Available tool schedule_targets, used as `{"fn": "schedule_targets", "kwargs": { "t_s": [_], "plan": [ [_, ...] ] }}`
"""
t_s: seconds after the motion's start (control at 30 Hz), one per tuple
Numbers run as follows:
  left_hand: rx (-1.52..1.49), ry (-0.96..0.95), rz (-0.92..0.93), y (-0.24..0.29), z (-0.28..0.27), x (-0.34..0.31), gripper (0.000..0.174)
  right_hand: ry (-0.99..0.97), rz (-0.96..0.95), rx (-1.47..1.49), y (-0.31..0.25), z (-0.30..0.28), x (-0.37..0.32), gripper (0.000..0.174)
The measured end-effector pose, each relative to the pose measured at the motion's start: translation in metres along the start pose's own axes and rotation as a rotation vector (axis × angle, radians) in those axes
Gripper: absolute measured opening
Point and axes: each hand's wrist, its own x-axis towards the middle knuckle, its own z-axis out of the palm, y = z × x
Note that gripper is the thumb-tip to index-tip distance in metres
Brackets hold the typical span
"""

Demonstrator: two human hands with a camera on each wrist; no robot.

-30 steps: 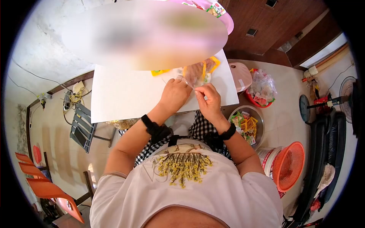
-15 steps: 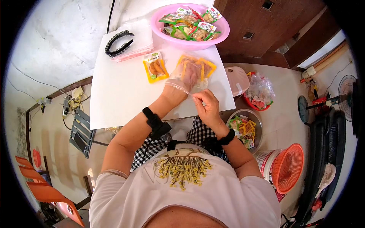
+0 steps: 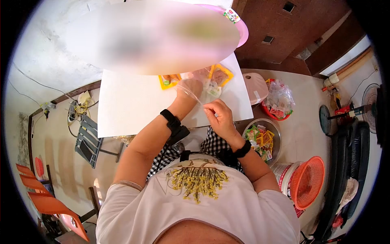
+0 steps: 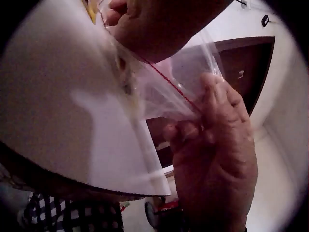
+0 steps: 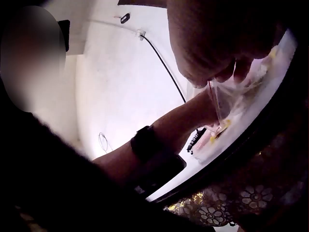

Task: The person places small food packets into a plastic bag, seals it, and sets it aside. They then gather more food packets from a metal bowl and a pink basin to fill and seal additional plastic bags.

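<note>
In the head view, the left hand (image 3: 189,92) reaches into a clear plastic bag (image 4: 181,72); its fingertips are hidden. The right hand (image 3: 221,118) pinches the edge of the bag's mouth between thumb and fingers, and the left wrist view shows a red line along that edge, running to the right hand (image 4: 222,145). Yellow-edged food packets (image 3: 221,76) lie in or under the bag, beyond the left hand; which cannot be told. Left of them, another yellow-edged packet (image 3: 165,82) rests on the white table (image 3: 134,105).
A blur covers the table's far part. Behind it shows the rim of a pink basin (image 3: 243,34). To the right stand a pink stool (image 3: 255,87), a red basket of plastic bags (image 3: 280,97), a metal bowl of packets (image 3: 260,140) and an orange basket (image 3: 308,183).
Over the last half second the left hand has moved slightly up and right with the bag around it. The right hand has shifted slightly down, still pinching the edge.
</note>
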Motion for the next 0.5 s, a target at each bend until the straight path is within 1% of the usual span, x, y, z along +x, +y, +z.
{"fn": "schedule_targets", "kwargs": {
  "t_s": [0.03,0.1,0.17,0.2,0.27,0.3,0.33,0.43,0.47,0.5],
  "plan": [
    [-0.009,-0.006,-0.003,-0.002,0.001,-0.001,0.026,-0.005,0.009,0.006,0.001,0.001,0.000,0.008],
    [-0.039,0.296,0.028,-0.004,0.014,-0.006,0.021,-0.022,0.008,-0.007,0.000,0.001,-0.001,0.008],
    [-0.064,0.412,0.129,-0.007,0.023,-0.017,0.024,-0.028,0.003,-0.019,0.002,0.001,-0.001,0.008],
    [-0.078,0.372,0.212,-0.009,0.008,-0.031,0.029,-0.026,0.000,-0.023,0.003,0.000,-0.001,0.008],
    [-0.178,0.274,0.351,-0.013,-0.007,-0.059,0.025,-0.027,0.002,-0.032,0.005,-0.001,-0.002,0.008],
    [-0.264,0.215,0.410,-0.015,-0.009,-0.072,0.015,-0.026,0.008,-0.038,0.006,-0.002,-0.002,0.008],
    [-0.351,0.157,0.471,-0.020,-0.012,-0.080,0.009,-0.021,0.014,-0.046,0.006,-0.002,-0.001,0.008],
    [-0.437,0.235,0.279,-0.043,-0.027,-0.091,0.007,-0.002,0.008,-0.041,0.001,-0.004,0.000,0.008],
    [-0.437,0.285,0.144,-0.054,-0.027,-0.082,0.016,-0.011,0.015,-0.033,0.001,-0.003,0.000,0.007],
    [-0.504,0.255,-0.070,-0.065,-0.023,-0.069,0.023,-0.020,0.024,-0.025,0.001,-0.002,-0.001,0.007]
  ]
}}
